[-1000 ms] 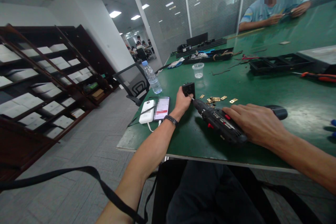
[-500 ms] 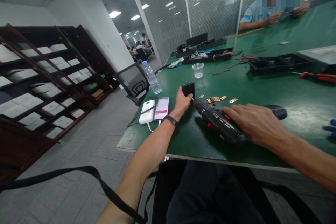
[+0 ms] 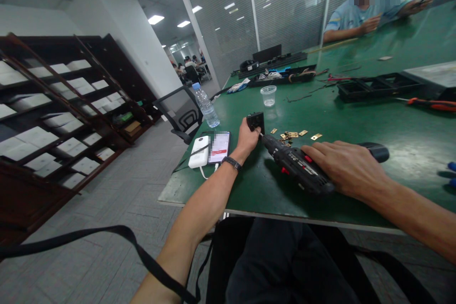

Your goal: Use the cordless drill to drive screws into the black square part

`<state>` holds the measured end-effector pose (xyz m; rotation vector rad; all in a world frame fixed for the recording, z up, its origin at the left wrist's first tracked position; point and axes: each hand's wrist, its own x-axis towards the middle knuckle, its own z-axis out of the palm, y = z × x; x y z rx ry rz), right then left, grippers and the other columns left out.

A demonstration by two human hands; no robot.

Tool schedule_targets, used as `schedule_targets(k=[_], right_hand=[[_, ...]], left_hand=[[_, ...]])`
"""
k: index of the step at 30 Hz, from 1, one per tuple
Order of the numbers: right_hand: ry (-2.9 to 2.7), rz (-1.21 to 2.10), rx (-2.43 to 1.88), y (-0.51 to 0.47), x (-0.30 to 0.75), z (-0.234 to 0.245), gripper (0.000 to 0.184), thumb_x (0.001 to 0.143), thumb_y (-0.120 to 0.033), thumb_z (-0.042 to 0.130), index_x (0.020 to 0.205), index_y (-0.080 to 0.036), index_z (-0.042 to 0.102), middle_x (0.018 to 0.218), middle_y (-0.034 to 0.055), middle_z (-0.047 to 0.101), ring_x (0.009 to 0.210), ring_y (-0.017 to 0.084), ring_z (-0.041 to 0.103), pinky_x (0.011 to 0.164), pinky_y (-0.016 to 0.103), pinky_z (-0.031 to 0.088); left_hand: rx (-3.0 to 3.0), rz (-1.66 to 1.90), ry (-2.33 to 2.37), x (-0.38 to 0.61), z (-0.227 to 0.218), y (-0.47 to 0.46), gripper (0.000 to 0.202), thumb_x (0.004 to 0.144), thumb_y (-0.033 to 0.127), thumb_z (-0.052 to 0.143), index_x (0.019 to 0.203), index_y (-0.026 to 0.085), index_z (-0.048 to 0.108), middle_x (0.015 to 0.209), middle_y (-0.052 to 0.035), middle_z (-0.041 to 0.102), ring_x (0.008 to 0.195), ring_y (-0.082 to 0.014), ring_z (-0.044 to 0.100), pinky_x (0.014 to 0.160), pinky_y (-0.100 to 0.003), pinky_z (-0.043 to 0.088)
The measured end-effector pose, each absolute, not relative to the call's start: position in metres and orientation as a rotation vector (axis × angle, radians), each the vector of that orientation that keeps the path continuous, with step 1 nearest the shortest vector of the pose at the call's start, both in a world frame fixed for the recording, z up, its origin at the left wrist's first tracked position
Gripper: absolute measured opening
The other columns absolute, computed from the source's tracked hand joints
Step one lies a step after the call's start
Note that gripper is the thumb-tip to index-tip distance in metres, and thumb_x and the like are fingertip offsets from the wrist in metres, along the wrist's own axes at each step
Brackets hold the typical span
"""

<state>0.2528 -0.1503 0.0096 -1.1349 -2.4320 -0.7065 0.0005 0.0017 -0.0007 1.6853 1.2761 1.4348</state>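
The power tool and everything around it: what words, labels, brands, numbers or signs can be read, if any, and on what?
None can be read with certainty.
Power tool under the right hand: white marking, too blurred.
Phone: screen text too small, partly pixelated.
White boxes: faint marks, too small.

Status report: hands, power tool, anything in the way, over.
Left hand gripping black block. Right hand holding power tool, aimed at block; contact unclear. Loose gold plates close beside the tool's nose.
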Motion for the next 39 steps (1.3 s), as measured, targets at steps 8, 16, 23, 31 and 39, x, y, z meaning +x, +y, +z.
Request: schedule_targets(k=[8, 16, 23, 31, 39], right_hand=[[-2.435, -0.710, -1.103, -0.1493, 0.2537, 0.0098, 0.029, 0.091, -0.010, 0.050, 0.117, -0.016, 0.061, 0.092, 0.0073, 0.071, 0.077, 0.025, 0.068, 0.071, 0.037, 0.041], [-2.433, -0.713, -1.110, -0.1497, 0.2542, 0.0089, 0.029, 0.090, -0.011, 0.050, 0.117, -0.017, 0.060, 0.090, 0.0064, 0.070, 0.075, 0.024, 0.066, 0.069, 0.036, 0.039], [-2.423, -0.708, -1.119, -0.1497, 0.2538, 0.0086, 0.027, 0.091, -0.010, 0.049, 0.115, -0.019, 0.060, 0.093, 0.0072, 0.072, 0.075, 0.024, 0.065, 0.070, 0.036, 0.039], [-2.424, -0.707, -1.088, -0.1496, 0.2538, 0.0097, 0.026, 0.090, -0.010, 0.051, 0.113, -0.017, 0.062, 0.089, 0.0061, 0.069, 0.074, 0.024, 0.065, 0.070, 0.036, 0.039], [-2.432, -0.708, -1.096, -0.1497, 0.2535, 0.0107, 0.026, 0.091, -0.009, 0.049, 0.113, -0.018, 0.061, 0.088, 0.0058, 0.069, 0.073, 0.024, 0.065, 0.068, 0.036, 0.039]], left_hand=[[1.684, 1.429, 1.283, 0.0004, -0.0007, 0.0016, 0.033, 0.079, 0.003, 0.069, 0.108, 0.018, 0.062, 0.112, -0.0075, 0.073, 0.107, -0.0230, 0.067, 0.102, -0.037, 0.053], [1.677, 1.430, 1.283, 0.0005, 0.0011, -0.0001, 0.035, 0.077, 0.000, 0.067, 0.108, 0.017, 0.064, 0.111, -0.0082, 0.073, 0.105, -0.0237, 0.067, 0.102, -0.038, 0.053], [1.649, 1.441, 1.278, 0.0014, 0.0015, -0.0005, 0.031, 0.081, 0.006, 0.071, 0.109, 0.017, 0.064, 0.114, -0.0099, 0.073, 0.107, -0.0242, 0.067, 0.103, -0.038, 0.052], [1.652, 1.432, 1.280, 0.0013, 0.0010, -0.0010, 0.028, 0.085, 0.007, 0.070, 0.110, 0.018, 0.063, 0.115, -0.0088, 0.074, 0.109, -0.0237, 0.068, 0.105, -0.038, 0.052], [1.652, 1.444, 1.289, 0.0024, 0.0030, -0.0022, 0.031, 0.083, 0.004, 0.069, 0.111, 0.017, 0.064, 0.116, -0.0092, 0.075, 0.110, -0.0240, 0.068, 0.107, -0.039, 0.052]])
